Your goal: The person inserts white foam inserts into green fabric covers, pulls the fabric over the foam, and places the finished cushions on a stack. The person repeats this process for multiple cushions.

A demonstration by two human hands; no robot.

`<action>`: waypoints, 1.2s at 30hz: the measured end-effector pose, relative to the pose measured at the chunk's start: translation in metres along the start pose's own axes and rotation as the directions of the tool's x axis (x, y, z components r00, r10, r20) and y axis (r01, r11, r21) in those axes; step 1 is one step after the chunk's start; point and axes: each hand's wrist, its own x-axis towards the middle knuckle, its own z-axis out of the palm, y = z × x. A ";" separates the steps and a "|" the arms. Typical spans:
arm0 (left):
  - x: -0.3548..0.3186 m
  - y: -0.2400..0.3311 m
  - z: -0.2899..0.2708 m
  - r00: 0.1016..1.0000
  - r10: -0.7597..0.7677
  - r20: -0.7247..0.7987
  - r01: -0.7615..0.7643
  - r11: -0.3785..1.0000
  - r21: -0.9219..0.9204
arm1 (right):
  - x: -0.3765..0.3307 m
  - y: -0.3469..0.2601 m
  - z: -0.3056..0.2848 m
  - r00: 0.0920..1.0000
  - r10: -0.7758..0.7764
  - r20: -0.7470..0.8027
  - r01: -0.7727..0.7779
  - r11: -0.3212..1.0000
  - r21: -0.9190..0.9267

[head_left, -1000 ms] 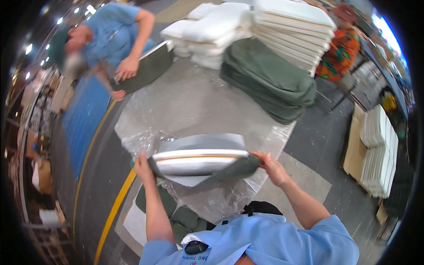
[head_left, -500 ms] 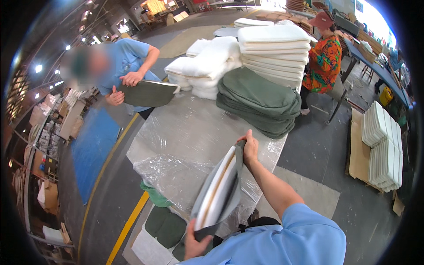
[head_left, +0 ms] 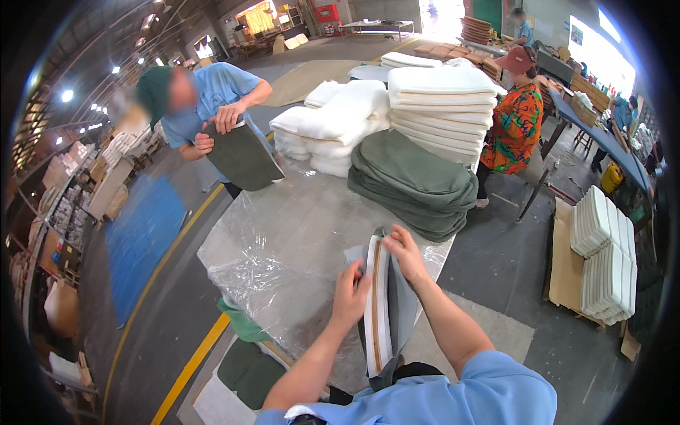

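So on my feed there's a long white foam-looking pad with a tan strip (head_left: pixel 377 308) inside a grey-green fabric cover (head_left: pixel 404 312), edge up, running from the blue shirt (head_left: pixel 453 389) out over the table's near side. The left hand (head_left: pixel 348 297) has its fingers half curled at the pad's left side; the right hand (head_left: pixel 407 258) has its fingers bent and slightly parted by the far end. They're a bit blurry for me, so I can't tell if either is actually pinching the cloth. Beyond that: crinkly clear plastic film (head_left: pixel 273 234) over the grey tabletop (head_left: pixel 297 195), a floppy, rounded dark green fabric pile (head_left: pixel 414 177), then a squared stack of fluffy white pads (head_left: pixel 443 103).
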 end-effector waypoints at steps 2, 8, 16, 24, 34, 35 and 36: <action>0.049 -0.004 0.007 0.985 0.094 -0.145 -0.079 0.991 0.105 | -0.017 -0.029 0.007 0.995 -0.033 0.091 0.059 0.953 -0.298; 0.124 0.009 0.046 0.989 0.143 0.036 -0.147 0.977 0.155 | 0.005 -0.060 -0.025 1.000 0.030 -0.010 -0.030 0.805 -0.592; 0.124 0.009 0.038 0.974 0.220 0.047 -0.225 0.955 0.192 | 0.010 -0.067 -0.019 0.988 0.145 0.051 -0.078 0.761 -0.644; 0.134 0.004 0.054 0.991 0.103 -0.089 -0.103 0.995 0.004 | 0.032 -0.069 -0.016 0.920 0.098 0.379 0.257 0.579 -0.774; 0.113 -0.033 0.072 0.993 -0.064 -0.095 -0.006 0.799 -0.601 | 0.021 -0.076 -0.014 0.711 0.162 0.684 0.602 0.362 -0.711; 0.111 -0.036 0.067 0.994 -0.037 -0.100 -0.027 0.820 -0.572 | 0.018 -0.075 -0.011 0.705 0.161 0.691 0.607 0.367 -0.705; 0.109 -0.038 0.064 0.994 -0.028 -0.105 -0.035 0.831 -0.556 | 0.014 -0.074 -0.009 0.699 0.162 0.696 0.611 0.371 -0.699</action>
